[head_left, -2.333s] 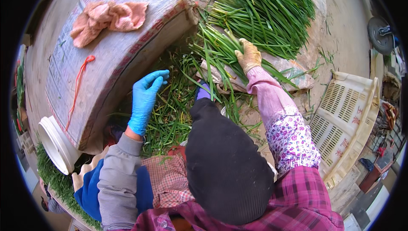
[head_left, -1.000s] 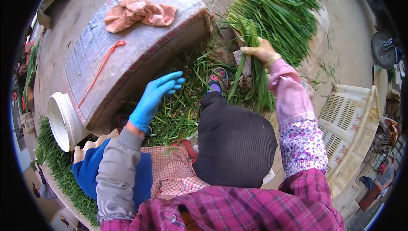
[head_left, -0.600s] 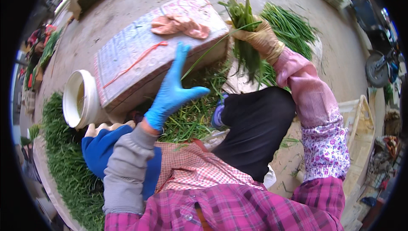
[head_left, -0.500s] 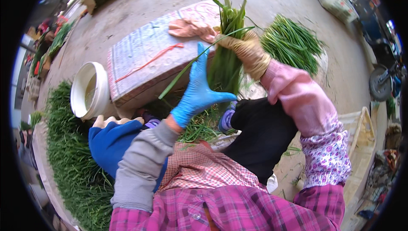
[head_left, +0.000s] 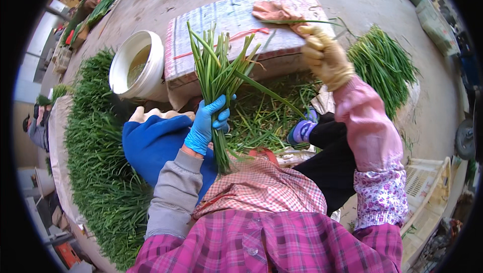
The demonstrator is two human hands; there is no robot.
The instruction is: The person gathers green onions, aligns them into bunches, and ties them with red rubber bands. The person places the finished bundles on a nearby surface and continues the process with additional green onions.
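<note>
My left hand (head_left: 201,131), in a blue glove, is closed around a bunch of green chives (head_left: 214,67). The cut ends fan upward, while the lower part hangs below my fist toward my lap. One long leaf (head_left: 271,93) sticks out of the bunch to the right. My right hand (head_left: 326,58), in a tan rubber glove, is raised beyond my right knee, its fingers closed. A single chive leaf (head_left: 322,21) runs across its fingertips and appears pinched there. Right behind it, a crumpled pinkish cloth (head_left: 277,11) lies on a cloth-covered block (head_left: 211,19) with a red string (head_left: 241,34).
On the left stand a white bucket (head_left: 154,62) of liquid and a large heap of chives (head_left: 100,172). Another pile of chives (head_left: 383,67) lies at the right. Loose trimmings (head_left: 266,117) litter the ground between my feet. A pale plastic crate (head_left: 425,187) sits at the right.
The bunch has passed from my right hand to my left and come nearer my lap. My open left hand has closed around it. My right hand has moved right, away from the bunch.
</note>
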